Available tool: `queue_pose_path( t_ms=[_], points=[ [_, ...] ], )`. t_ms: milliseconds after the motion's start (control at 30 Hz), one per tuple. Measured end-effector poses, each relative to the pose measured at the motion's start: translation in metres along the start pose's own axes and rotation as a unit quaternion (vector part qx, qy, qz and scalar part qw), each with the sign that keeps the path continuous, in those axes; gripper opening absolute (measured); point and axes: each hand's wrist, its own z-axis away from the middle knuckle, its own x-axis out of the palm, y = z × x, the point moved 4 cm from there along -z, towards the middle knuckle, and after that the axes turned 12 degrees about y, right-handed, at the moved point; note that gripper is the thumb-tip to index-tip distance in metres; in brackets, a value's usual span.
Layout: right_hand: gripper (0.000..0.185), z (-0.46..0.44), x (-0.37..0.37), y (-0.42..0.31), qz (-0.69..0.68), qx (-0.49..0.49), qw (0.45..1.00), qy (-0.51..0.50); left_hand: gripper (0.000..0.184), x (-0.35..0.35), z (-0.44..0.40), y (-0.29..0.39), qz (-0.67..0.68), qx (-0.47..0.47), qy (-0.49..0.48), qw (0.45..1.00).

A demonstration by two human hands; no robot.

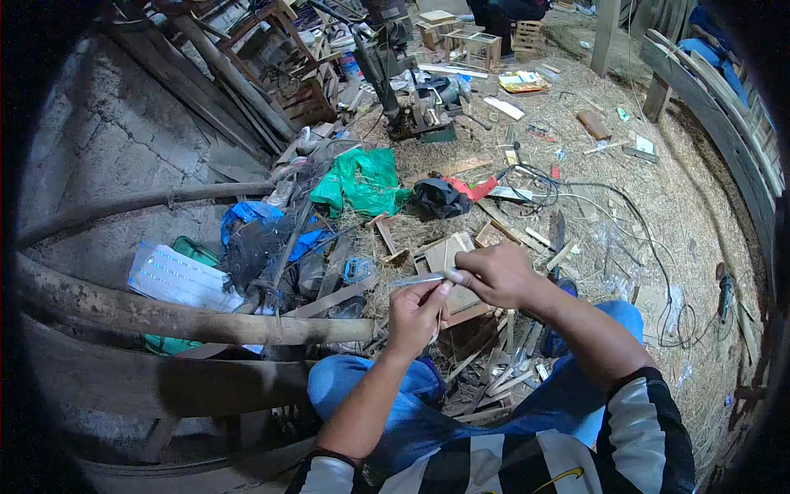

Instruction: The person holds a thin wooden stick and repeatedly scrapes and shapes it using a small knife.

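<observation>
My left hand (415, 317) and my right hand (498, 276) meet above my knees. A thin, pale, pointed strip (405, 281) juts out to the left from between them; its exact kind is too small to make out. The thumb and fingers of my left hand are closed on it. My right hand is curled shut at the strip's other end, its fingertips partly hidden. Below both hands lies a light wooden box-like piece (465, 313), partly covered by them.
Wood offcuts (502, 383) litter the floor between my legs. A green plastic bag (362, 181) and a black bag (440, 198) lie ahead. Rough poles (197, 321) run along my left. Cables (625, 198) snake across the right. Two other people are partly visible at the back.
</observation>
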Motion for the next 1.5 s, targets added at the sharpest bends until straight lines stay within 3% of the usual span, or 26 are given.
queue_pose_path(
  t_ms=[100,367,600,667,767,833,900,1000,1133,1233,1300,1500],
  points=[
    [0.033,0.001,0.003,0.001,-0.002,-0.012,1.0,-0.01,0.022,-0.001,0.001,-0.001,0.002,0.021,-0.007,1.0],
    [0.041,-0.004,-0.001,0.035,0.028,0.043,0.998,0.028,0.028,0.0,0.003,0.011,0.075,-0.103,-0.012,0.992],
    [0.043,-0.007,0.004,0.048,0.086,0.07,0.994,-0.01,0.028,-0.007,0.003,0.006,0.111,-0.126,-0.016,0.986],
    [0.045,-0.007,0.003,0.083,0.117,0.19,0.975,0.008,0.028,-0.007,0.009,0.012,0.111,-0.131,-0.036,0.985],
    [0.045,-0.014,-0.016,0.071,0.091,0.203,0.975,0.022,0.027,-0.01,0.005,0.012,0.132,-0.135,-0.036,0.981],
    [0.043,-0.007,-0.009,0.053,0.077,0.177,0.981,0.032,0.027,-0.009,0.004,0.013,0.125,-0.126,-0.033,0.984],
    [0.038,-0.004,-0.004,0.021,0.018,0.051,0.997,0.055,0.027,-0.006,0.003,0.012,0.114,-0.119,-0.037,0.986],
    [0.033,-0.002,0.001,-0.005,0.016,0.022,0.999,-0.022,0.026,-0.001,0.004,0.011,0.09,-0.101,-0.034,0.99],
    [0.03,0.002,0.008,-0.002,0.006,0.014,1.0,-0.022,0.025,0.0,0.004,0.01,0.029,-0.061,-0.028,0.997],
    [0.035,-0.003,0.0,0.019,0.049,0.059,0.997,-0.021,0.025,-0.002,0.001,0.001,0.023,-0.046,-0.03,0.998],
    [0.04,-0.009,-0.012,0.041,0.093,0.14,0.986,0.006,0.026,-0.001,0.002,0.0,0.032,-0.042,-0.037,0.998],
    [0.041,-0.004,-0.017,0.01,0.045,0.083,0.995,0.027,0.025,-0.002,-0.001,0.002,0.015,-0.042,-0.012,0.999]
  ],
)
